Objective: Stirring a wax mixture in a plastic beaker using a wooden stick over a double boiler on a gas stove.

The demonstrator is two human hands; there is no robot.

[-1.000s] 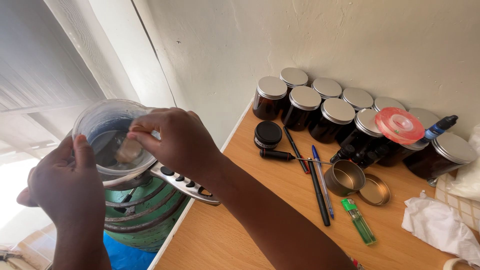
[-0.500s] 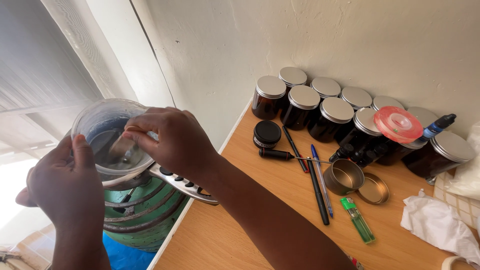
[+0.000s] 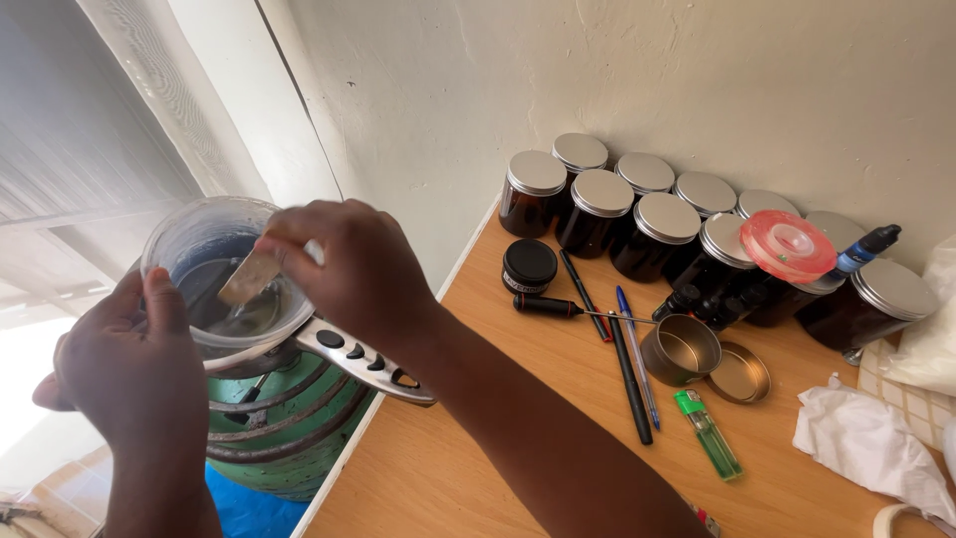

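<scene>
A rough, cream-plastered wall ran across the far side, meeting a wooden tabletop that filled the near right. On the left, a pale slanted window frame stood beside grey sheeting, and bright daylight washed in from the near left.

The wooden worktop carries silver-lidded dark jars along its back edge by the wall, then pens, an open tin, a green lighter and crumpled tissue toward its right edge.

bare wooden tabletop near front, jars crowding wall side
</scene>
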